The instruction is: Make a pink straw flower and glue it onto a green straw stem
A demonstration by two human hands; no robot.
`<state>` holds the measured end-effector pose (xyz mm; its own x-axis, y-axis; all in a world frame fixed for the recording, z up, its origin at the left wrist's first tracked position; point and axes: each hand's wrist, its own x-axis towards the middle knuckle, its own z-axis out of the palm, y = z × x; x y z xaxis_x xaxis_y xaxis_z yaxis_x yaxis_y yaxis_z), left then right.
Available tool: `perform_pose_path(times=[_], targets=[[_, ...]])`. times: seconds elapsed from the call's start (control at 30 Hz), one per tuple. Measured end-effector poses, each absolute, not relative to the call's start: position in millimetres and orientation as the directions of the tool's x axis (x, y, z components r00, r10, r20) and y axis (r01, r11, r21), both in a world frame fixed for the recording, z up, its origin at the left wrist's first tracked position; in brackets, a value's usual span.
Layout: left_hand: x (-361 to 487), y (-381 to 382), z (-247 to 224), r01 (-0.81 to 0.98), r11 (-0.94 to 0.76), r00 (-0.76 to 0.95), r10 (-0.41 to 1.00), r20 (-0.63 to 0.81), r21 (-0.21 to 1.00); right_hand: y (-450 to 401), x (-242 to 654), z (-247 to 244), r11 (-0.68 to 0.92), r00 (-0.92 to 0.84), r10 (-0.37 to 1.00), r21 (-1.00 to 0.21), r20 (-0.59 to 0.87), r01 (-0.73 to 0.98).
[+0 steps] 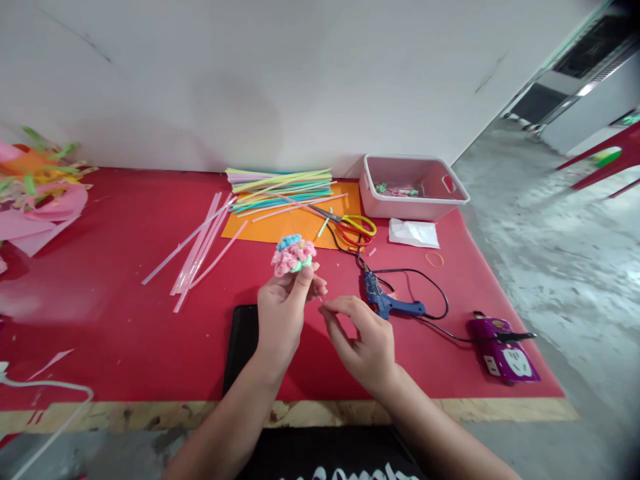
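Note:
A small bunch of fuzzy pipe-cleaner flowers, pink with some blue and mint green, is gripped in my left hand, thumb pressed against its base. Thin wire stems come out below the blooms toward the right. My right hand pinches the end of a wire between thumb and fingertips, just right of and below the flowers. Part of the stems is hidden behind the left fingers. Under my left wrist lies a black phone-like slab, partly covered.
Pipe cleaners lie on orange paper at the back, with scissors beside them. A pink bin, white packet, blue glue gun, its cord and a purple power strip are at right. Pink strips and wrapped flowers are left.

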<state>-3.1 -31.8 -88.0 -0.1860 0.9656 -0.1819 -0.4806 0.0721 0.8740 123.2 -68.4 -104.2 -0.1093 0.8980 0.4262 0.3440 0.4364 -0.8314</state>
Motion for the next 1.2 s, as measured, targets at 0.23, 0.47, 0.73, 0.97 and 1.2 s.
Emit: perform_pose_path(times=[0.23,0.47,0.73,0.97,1.2], targets=[[-3,-32,-84,-0.379,0.066,-0.249,0.953,-0.170,0.923,-67,125,-104,0.610,-0.207,0.784,-0.668,0.585,0.426],[0,-36,-85,-0.384,-0.013,-0.262,0.960,-0.096,0.923,-68,129,-99,0.573,-0.157,0.811,-0.710,0.564,0.410],[8,-40,-82,-0.686,0.068,-0.086,0.981,-0.173,0.724,-77,124,-83,0.166,0.050,0.983,-0.978,0.174,0.129],[6,-45,-77,-0.759,0.044,-0.004,0.997,-0.073,0.649,-60,129,-69,-0.582,-0.444,0.800,-0.700,-0.403,-0.414],[-6,-44,-72,-0.790,0.019,0.050,0.998,0.034,0.613,-63,122,-67,-0.693,-0.588,0.697,-0.598,-0.411,-0.403]])
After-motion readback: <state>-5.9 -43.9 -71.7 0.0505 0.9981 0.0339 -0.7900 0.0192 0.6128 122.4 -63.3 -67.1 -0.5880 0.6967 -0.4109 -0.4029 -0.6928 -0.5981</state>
